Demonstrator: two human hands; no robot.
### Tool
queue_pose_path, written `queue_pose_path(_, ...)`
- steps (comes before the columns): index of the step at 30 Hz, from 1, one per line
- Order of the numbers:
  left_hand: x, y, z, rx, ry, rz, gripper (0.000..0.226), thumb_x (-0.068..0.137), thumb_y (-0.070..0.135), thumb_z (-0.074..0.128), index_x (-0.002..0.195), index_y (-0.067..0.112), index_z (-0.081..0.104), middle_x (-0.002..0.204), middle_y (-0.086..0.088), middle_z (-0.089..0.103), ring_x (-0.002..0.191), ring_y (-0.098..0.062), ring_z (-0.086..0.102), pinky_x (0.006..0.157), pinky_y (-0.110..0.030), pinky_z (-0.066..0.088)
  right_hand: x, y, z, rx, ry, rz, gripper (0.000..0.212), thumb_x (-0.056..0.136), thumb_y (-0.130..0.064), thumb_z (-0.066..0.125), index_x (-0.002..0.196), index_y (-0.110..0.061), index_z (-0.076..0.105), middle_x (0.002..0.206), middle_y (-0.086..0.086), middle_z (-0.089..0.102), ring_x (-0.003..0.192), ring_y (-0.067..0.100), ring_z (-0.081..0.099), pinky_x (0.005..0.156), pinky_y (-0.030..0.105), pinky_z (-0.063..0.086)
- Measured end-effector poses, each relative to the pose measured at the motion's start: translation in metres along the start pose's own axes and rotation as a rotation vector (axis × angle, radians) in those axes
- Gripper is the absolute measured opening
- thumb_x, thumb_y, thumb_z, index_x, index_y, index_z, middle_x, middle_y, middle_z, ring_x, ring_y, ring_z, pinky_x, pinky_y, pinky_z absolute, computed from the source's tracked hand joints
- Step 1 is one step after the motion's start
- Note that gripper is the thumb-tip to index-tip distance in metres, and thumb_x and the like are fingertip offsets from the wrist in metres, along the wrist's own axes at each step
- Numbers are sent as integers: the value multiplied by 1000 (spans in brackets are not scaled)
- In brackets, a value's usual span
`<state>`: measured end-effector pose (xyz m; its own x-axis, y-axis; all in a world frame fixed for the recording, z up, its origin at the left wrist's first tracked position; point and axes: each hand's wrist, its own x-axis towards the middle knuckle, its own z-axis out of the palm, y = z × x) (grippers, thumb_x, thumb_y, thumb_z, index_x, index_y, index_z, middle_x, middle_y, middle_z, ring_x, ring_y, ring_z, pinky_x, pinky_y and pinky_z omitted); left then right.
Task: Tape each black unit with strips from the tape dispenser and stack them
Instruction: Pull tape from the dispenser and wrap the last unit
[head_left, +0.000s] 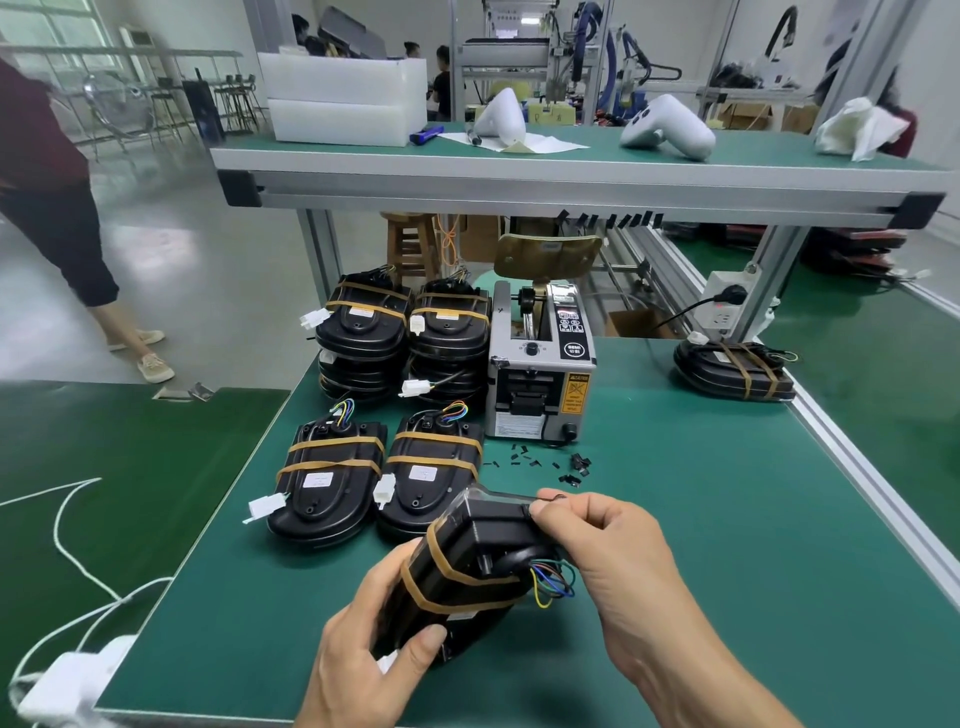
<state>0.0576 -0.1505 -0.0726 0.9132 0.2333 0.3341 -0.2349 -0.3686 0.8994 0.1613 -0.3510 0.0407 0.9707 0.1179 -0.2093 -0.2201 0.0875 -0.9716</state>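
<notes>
The black unit, held just in front of the tape dispenser, slanted away from the left hand gripping its near end toward the right hand, whose fingertips pinched its far corner.

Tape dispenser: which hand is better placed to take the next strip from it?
Right, probably. The left hand grips the black unit around its body, carrying it. The right hand only pinches its top edge, and the tape dispenser stands ahead of it.

Left hand gripping, right hand pinching.
</notes>
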Motion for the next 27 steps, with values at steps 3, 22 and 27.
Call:
queue_pose_path(3, 1, -1, 0, -13, -1, -9, 68, 85, 48, 75, 149, 41, 53, 127, 12, 76, 117, -7, 73, 96, -9, 50, 0, 1, 0, -4, -8, 3, 29, 80, -11, 83, 54, -14, 69, 86, 13, 79, 89, 1, 73, 67, 9, 49)
queue_pose_path(22, 1, 4, 1, 1, 6, 1, 67, 86, 48, 75, 150, 39, 54, 126, 13, 76, 116, -4, 73, 96, -7, 48, 4, 16, 0, 106, -47, 8, 13, 96, -9, 69, 104, -18, 75, 93, 2, 72, 88, 14, 66, 85, 29, 52)
queue_pose_path(27, 1, 5, 1, 5, 5, 11, 66, 86, 47, 75, 148, 41, 54, 125, 13, 77, 116, -5, 73, 96, -7, 48, 1, 16, -1, 114, -92, 40, 10, 97, -29, 69, 101, -23, 77, 107, 15, 76, 96, 21, 68, 97, 40, 50)
